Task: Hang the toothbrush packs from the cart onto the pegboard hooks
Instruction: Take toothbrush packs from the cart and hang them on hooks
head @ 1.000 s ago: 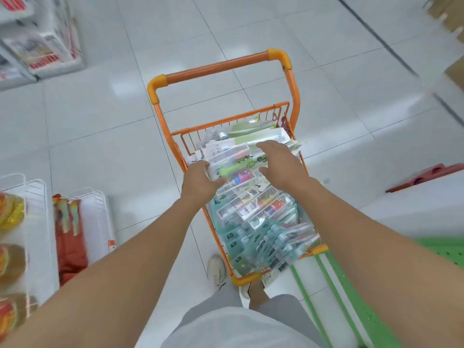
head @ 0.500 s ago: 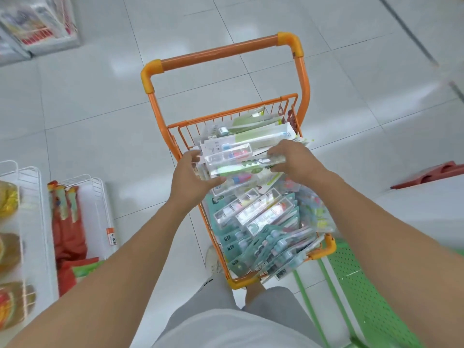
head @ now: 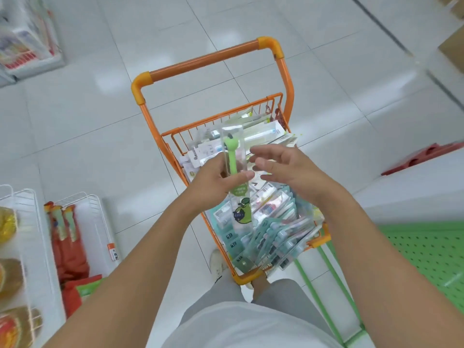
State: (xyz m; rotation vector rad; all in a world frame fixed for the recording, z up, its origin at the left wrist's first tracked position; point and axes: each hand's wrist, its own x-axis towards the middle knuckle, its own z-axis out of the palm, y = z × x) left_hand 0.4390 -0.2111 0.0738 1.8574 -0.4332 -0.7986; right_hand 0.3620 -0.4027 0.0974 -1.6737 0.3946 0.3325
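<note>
A clear toothbrush pack [head: 237, 177] with a green brush inside and a green apple sticker on its lower part stands roughly upright above the middle of the orange cart [head: 272, 71], lifted off the heap. The left hand [head: 216, 182] grasps it around the middle, thumb across the front and fingers curled behind. The right hand [head: 288, 169] hovers just beside the pack on its right, fingers spread and relaxed, holding nothing and not touching the pack. Beneath both hands the cart's basket is heaped with more toothbrush packs [head: 273, 234]: teal-backed ones fan out toward its near edge, white and clear ones pile up at its far edge below the handle. A green perforated shelf [head: 424, 249] lies right of the cart, and white wire baskets [head: 82, 222] with red packets stand on the left, on the white tiled floor [head: 100, 121].
</note>
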